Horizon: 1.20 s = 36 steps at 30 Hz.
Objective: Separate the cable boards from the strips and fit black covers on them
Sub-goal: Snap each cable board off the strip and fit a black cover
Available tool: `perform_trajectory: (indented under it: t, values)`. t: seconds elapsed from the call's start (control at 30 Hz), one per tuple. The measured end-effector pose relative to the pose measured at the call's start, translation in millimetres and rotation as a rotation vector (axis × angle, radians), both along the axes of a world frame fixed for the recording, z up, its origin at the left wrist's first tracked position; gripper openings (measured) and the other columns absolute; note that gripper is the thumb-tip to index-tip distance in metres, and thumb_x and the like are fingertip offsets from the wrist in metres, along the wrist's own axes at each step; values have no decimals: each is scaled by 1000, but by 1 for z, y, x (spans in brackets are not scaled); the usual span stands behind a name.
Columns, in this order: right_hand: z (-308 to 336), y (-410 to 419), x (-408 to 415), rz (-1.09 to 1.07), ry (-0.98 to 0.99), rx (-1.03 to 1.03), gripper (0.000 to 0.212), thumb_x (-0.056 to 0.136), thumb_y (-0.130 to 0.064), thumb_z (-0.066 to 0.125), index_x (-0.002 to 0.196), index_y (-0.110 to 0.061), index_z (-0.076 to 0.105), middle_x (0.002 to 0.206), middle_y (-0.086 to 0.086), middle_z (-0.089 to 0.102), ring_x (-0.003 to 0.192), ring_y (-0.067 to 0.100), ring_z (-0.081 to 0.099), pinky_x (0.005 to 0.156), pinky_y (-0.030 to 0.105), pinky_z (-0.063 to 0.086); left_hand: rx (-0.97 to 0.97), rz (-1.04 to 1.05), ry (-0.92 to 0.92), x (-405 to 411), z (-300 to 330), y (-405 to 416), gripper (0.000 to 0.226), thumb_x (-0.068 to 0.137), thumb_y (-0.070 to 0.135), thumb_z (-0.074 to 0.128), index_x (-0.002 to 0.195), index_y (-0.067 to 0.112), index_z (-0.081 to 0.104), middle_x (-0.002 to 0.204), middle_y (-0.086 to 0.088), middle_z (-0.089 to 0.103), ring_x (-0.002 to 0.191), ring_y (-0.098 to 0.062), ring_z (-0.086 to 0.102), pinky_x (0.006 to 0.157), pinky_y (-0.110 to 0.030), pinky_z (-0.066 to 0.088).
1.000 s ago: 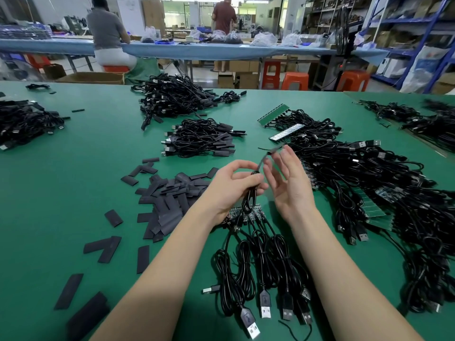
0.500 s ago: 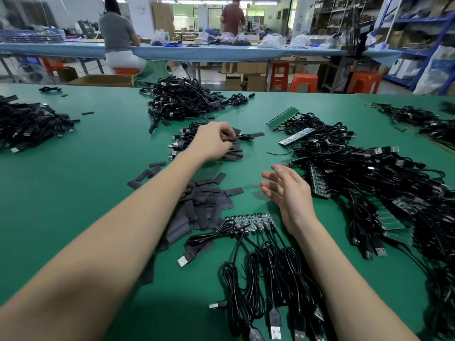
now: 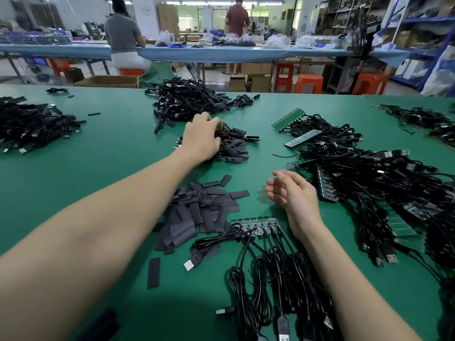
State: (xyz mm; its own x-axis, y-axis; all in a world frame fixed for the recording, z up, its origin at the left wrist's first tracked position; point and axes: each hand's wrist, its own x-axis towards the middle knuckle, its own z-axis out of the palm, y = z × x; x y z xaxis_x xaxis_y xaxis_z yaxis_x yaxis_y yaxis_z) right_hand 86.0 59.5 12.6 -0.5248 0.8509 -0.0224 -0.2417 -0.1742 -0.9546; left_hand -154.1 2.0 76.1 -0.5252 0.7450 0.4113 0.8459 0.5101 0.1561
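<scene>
The left hand [image 3: 202,137] reached to the upper centre of the frame and lay on a small pile of covered cables [image 3: 234,146]. Its fingers were curled down into the pile, but whether they pinched a cable could not be told, because the back of the hand hid the fingertips. The right hand [image 3: 294,196] was at the centre right, just above the green table [image 3: 73,173], with relaxed, slightly bent fingers, and it held nothing.

The strip of cable boards [image 3: 256,223] lay at the lower centre, just beside the right wrist and well apart from the left hand. Its black USB cables [image 3: 278,286] ran toward the bottom edge. The heap of black covers [image 3: 199,212] lay between the two forearms, touching the left end of the strip.

To the right of the frame a large tangle of cables with green strips [image 3: 384,193] filled the table. Another cable pile [image 3: 187,100] lay behind the left hand, and one more [image 3: 32,126] at the upper left.
</scene>
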Motion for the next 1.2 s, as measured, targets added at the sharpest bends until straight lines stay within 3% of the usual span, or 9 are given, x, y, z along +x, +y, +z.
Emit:
perform_trajectory:
  t: [0.27, 0.43, 0.5, 0.6, 0.73, 0.87, 1.07, 1.13, 1.2]
  values:
    - [3, -5, -1, 13, 28, -9, 12, 100, -7, 57, 94, -9, 67, 71, 5, 71, 61, 13, 67, 59, 20, 56, 427, -185, -386, 104, -16, -6, 9, 88, 20, 67, 97, 16, 65, 95, -2, 63, 82, -18, 60, 83, -33, 50]
    - [4, -8, 1, 32, 73, -14, 13, 98, 0, 56, 93, -8, 64, 75, 7, 75, 63, 13, 72, 53, 19, 53, 512, -211, -672, 160, -44, -17, 7, 90, 23, 66, 84, 24, 63, 84, 12, 66, 67, 2, 61, 69, -14, 49]
    - [7, -8, 2, 38, 19, 18, 12, 96, 1, 57, 94, -8, 65, 79, 11, 75, 65, 15, 72, 53, 20, 54, 534, -191, -762, 164, -46, -21, 7, 92, 24, 66, 86, 20, 66, 82, 12, 67, 66, -2, 66, 72, -24, 56]
    - [16, -3, 9, 77, -295, 253, 10, 96, -11, 62, 91, -15, 70, 87, 9, 76, 65, 15, 69, 61, 27, 56, 541, -151, -754, 155, -42, -30, 7, 93, 25, 65, 89, 20, 68, 83, 13, 69, 74, -8, 68, 73, -25, 53]
    - [47, 10, 28, 351, -963, 836, 13, 87, -39, 74, 92, -27, 76, 94, -6, 76, 88, 11, 69, 82, 26, 50, 537, -138, -744, 147, -47, -41, 10, 94, 28, 65, 86, 23, 67, 72, 18, 63, 55, 7, 54, 56, -6, 38]
    - [69, 0, 32, 681, -1300, 901, 43, 69, -55, 84, 104, -32, 74, 102, -9, 73, 96, 12, 68, 92, 30, 54, 456, -180, -729, 151, -50, -43, 10, 93, 30, 65, 84, 25, 67, 74, 18, 63, 53, 5, 51, 57, -5, 38]
    - [66, -5, 29, 672, -1326, 874, 45, 65, -48, 89, 96, -23, 68, 99, -1, 70, 92, 18, 68, 84, 32, 56, 191, -291, -707, 148, -43, -47, 10, 94, 35, 65, 88, 26, 67, 83, 16, 65, 61, 4, 52, 67, -14, 42]
    - [64, 0, 33, 659, -1215, 803, 45, 65, -41, 92, 94, -23, 63, 96, 0, 70, 88, 21, 68, 84, 35, 56, 47, -366, -745, 142, -38, -52, 12, 92, 40, 68, 92, 28, 67, 87, 13, 69, 68, 0, 56, 75, -23, 47]
    - [61, 4, 39, 651, -953, 603, 41, 70, -25, 91, 99, -17, 64, 85, 1, 70, 74, 20, 63, 76, 34, 53, -22, -412, -843, 136, -32, -59, 20, 90, 47, 69, 95, 28, 66, 75, 14, 66, 61, -4, 52, 66, -28, 43]
